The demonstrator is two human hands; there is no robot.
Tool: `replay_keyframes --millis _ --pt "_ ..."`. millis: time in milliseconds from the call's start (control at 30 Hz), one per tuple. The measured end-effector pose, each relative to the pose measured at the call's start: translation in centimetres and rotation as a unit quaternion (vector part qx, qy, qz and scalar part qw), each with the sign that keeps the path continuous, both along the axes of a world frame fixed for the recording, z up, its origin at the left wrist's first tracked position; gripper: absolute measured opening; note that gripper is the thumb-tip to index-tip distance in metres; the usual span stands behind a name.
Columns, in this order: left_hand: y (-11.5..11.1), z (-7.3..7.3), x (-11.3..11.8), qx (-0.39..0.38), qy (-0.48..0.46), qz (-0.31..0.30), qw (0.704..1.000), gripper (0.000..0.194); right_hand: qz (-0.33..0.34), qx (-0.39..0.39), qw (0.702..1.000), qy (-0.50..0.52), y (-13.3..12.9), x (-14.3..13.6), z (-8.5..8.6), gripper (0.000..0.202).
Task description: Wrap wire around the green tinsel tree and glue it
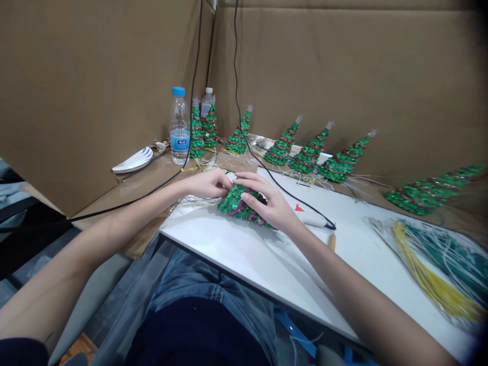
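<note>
Green sequinned tree [238, 206] lies on its side on the white board [267, 254], gripped between both hands: left hand [208, 184] pinches its top, right hand [267, 203] presses over its body. Finished trees [305, 152] line the cardboard wall [343, 76] behind.

White board [244, 254], sequin trees [305, 155], water bottle [179, 127], wire bundle [438, 264]

Craft workshop: rows of sequinned trees [307, 155], cardboard walls [343, 76].

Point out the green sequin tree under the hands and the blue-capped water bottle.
green sequin tree [233, 204], head view, its left side.
blue-capped clear water bottle [179, 127], head view, its body above the label.
</note>
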State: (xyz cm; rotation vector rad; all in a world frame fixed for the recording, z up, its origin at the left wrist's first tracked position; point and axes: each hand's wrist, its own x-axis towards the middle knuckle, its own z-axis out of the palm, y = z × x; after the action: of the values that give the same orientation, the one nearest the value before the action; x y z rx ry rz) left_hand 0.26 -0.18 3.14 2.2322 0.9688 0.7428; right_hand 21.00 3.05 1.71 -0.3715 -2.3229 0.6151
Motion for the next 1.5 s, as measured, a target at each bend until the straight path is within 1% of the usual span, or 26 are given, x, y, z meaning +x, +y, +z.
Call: replay_keyframes --millis 200,400,500,567,667,800,900,967,1033,1100,1200,1267,1367,1500 --pt "0.0 0.1 -0.1 -0.002 0.013 0.009 1.000 0.014 -0.005 -0.001 1.000 0.008 0.0 -0.1 0.1 0.029" --pt "0.3 0.1 -0.1 0.034 0.041 0.016 0.998 0.013 -0.012 0.002 1.000 0.023 0.1 -0.3 0.0 0.029" --pt "0.2 0.0 -0.1 0.038 0.040 0.020 0.998 0.014 -0.013 0.000 1.000 0.018 0.2 -0.3 0.0 0.030" --pt "0.2 0.0 -0.1 0.026 0.025 0.020 0.999 0.015 -0.009 -0.003 1.000 0.017 0.2 -0.3 0.0 0.031" --pt "0.3 -0.2 -0.3 -0.021 -0.008 0.005 1.000 0.016 0.000 -0.021 1.000 0.010 0.2 -0.2 0.1 0.033" --pt "0.6 -0.7 -0.5 -0.075 -0.052 -0.017 0.996 0.018 0.011 -0.042 0.999 -0.007 0.4 0.4 0.9 0.036" --pt "0.8 -0.9 -0.5 -0.097 -0.064 -0.022 0.993 0.017 -0.020 -0.036 0.999 0.013 1.0 2.1 2.1 0.035" --pt "0.9 -0.9 -0.4 -0.103 -0.070 -0.019 0.992 0.018 -0.068 -0.021 0.997 0.019 1.7 4.0 2.7 0.035" --pt "0.8 -0.9 -0.3 -0.107 -0.070 -0.014 0.992 0.019 -0.130 0.000 0.991 -0.004 2.6 6.5 2.9 0.034" --pt "0.7 -0.8 -0.2 -0.111 -0.068 -0.009 0.991 0.019 -0.199 0.012 0.979 -0.050 3.6 9.2 2.5 0.033" --pt "0.6 -0.6 -0.1 -0.119 -0.068 -0.005 0.991 0.021 -0.268 0.010 0.956 -0.120 5.1 12.6 1.1 0.034" --pt "0.5 -0.5 0.0 -0.123 -0.068 -0.005 0.990 0.021 -0.284 0.017 0.944 -0.166 6.1 14.1 0.1 0.040" --pt "0.5 -0.5 -0.1 -0.124 -0.063 -0.002 0.990 0.021 -0.274 0.026 0.935 -0.224 7.3 15.1 -1.0 0.047" --pt "0.7 -0.8 -0.4 -0.138 -0.057 0.011 0.989 0.020 -0.243 0.027 0.936 -0.252 7.6 14.9 -1.1 0.042"
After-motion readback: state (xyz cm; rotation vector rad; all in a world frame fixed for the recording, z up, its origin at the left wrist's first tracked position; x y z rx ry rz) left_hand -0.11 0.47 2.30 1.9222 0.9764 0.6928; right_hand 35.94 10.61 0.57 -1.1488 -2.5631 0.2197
